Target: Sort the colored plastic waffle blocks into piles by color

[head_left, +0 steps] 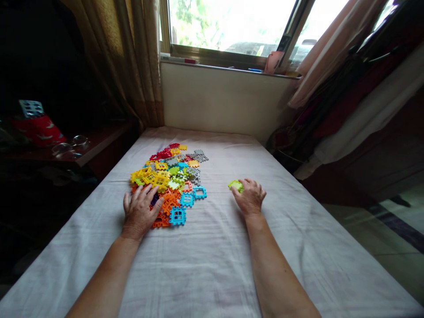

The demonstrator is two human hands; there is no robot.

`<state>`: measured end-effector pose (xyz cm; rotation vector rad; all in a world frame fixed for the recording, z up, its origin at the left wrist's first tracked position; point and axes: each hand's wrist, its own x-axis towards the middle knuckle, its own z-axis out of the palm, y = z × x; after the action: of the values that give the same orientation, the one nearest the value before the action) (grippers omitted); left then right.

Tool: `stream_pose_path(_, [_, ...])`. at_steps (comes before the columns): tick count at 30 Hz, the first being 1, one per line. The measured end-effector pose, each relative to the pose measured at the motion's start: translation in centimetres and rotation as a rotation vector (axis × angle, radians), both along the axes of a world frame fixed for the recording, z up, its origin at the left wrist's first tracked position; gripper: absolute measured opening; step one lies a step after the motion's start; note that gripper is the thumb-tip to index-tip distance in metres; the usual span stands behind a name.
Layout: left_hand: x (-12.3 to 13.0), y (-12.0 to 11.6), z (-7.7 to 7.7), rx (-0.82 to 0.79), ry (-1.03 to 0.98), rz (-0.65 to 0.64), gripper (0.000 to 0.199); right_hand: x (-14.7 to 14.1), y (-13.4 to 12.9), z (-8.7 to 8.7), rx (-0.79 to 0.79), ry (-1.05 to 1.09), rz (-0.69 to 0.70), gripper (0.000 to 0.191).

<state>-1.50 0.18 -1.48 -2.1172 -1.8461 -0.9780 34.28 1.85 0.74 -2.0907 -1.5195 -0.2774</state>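
Lime-green piece pinched in the right hand, right of the colourful pile.

Pale, creased cloth lies beneath the pile; the left hand spreads its fingers over the near left edge. Beyond the pile are a wall and window; left of it, a curtain and a desk bearing glasses; right, hanging clothes.

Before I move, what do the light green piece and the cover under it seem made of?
The light green piece at the right hand looks like hard plastic: bright, even colour, notched edge; its gloss is unclear. The cover looks like matt woven cloth, from its soft creases; the fibre can't be told.
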Motion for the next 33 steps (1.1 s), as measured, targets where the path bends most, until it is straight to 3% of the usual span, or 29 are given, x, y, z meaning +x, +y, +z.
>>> stream_pose_path(3, [0.1,-0.1,0.4,-0.003,0.002,0.000,0.043,-1.6,-0.1,0.3,-0.013,0.010,0.080,0.028])
stream_pose_path(10, [0.5,-0.4,1.0,0.032,0.025,-0.027,0.037,-7.0,-1.0,0.3,-0.048,0.003,0.432,0.024])
stream_pose_path(15, [0.8,-0.5,0.9,0.033,0.024,-0.066,0.033,-9.1,-1.4,-0.2,-0.048,-0.009,0.602,0.026])
stream_pose_path(20, [1.4,-0.8,1.2,-0.012,0.027,-0.131,0.032,-9.7,-1.4,-0.9,-0.017,-0.010,0.660,0.030])
stream_pose_path(26, [2.8,-1.6,1.8,-0.040,0.047,-0.313,0.029,-10.5,-1.3,-0.9,-0.036,0.037,0.660,0.034])
stream_pose_path(33, [3.9,-2.4,2.4,-0.102,0.088,-0.428,0.033,-12.2,-0.2,-0.3,-0.088,0.048,0.655,0.053])
